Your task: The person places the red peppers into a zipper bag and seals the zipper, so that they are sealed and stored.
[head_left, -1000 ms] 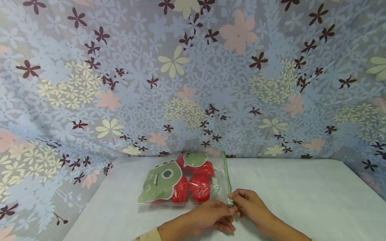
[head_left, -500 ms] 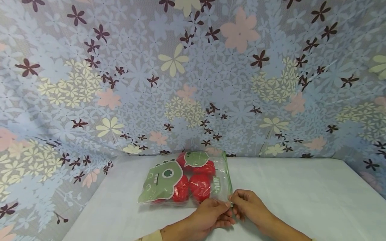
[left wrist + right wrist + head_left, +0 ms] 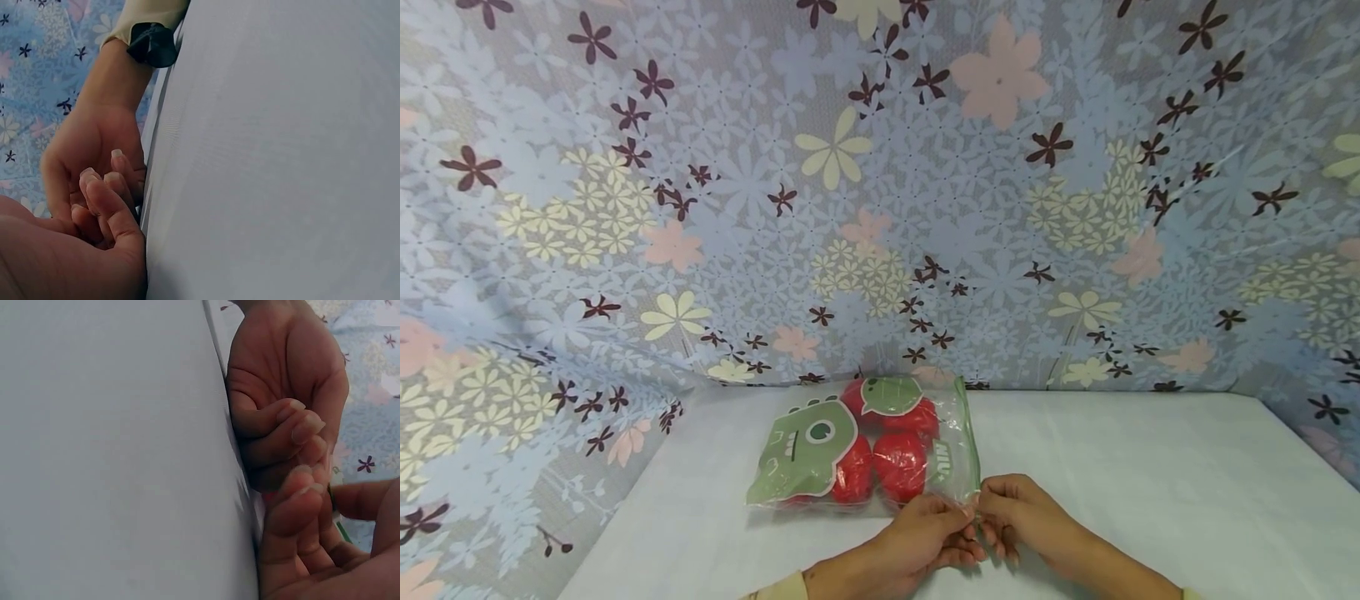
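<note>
A clear zip bag with green dinosaur prints lies on the white table, its green zip edge facing right. Inside it are several round red things, partly covered by the print. My left hand pinches the bag's near right corner between thumb and fingers. Right beside it, my right hand pinches the end of the green zip strip. In the left wrist view both hands meet, and the left hand hides the bag. A sliver of green zip shows between the fingers of the right hand in the right wrist view.
The white-covered table stretches out on both sides of the bag. A flower-patterned cloth hangs behind it and along the left and right sides. A dark band sits at the right sleeve cuff.
The left hand has shifted slightly up and taken a closer pinch at the bag's corner. The right hand has stayed at the zip end, with small finger shifts. The bag has barely moved.
</note>
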Demonstrator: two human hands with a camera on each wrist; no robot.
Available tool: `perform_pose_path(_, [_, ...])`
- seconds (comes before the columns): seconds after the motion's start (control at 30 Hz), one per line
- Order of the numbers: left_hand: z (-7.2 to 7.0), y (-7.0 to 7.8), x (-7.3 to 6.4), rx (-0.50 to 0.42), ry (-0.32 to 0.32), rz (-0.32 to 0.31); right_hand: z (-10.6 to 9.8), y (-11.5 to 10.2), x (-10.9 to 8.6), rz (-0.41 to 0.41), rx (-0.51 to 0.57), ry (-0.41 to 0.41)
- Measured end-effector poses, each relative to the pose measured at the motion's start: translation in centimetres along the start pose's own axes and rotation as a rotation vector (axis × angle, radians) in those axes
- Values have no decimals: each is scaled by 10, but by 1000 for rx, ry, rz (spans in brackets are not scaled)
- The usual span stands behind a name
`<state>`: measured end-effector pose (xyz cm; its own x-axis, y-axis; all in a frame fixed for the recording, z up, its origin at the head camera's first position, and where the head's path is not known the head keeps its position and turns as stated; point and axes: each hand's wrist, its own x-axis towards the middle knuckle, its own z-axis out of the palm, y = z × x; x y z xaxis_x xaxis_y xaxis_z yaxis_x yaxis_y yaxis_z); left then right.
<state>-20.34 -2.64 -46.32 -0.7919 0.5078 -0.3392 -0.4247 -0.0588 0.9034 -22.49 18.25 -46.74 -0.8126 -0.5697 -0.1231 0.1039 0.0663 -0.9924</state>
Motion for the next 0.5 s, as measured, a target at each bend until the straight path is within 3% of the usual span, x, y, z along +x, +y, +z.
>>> perform_pose_path(0.33, [3,-3,4,19,11,28,-17,-2,13,-1,-65,87])
perform_pose_path(0.5, [2,-4,4,24,-8,41,-22,-3,18,-15,-74,90])
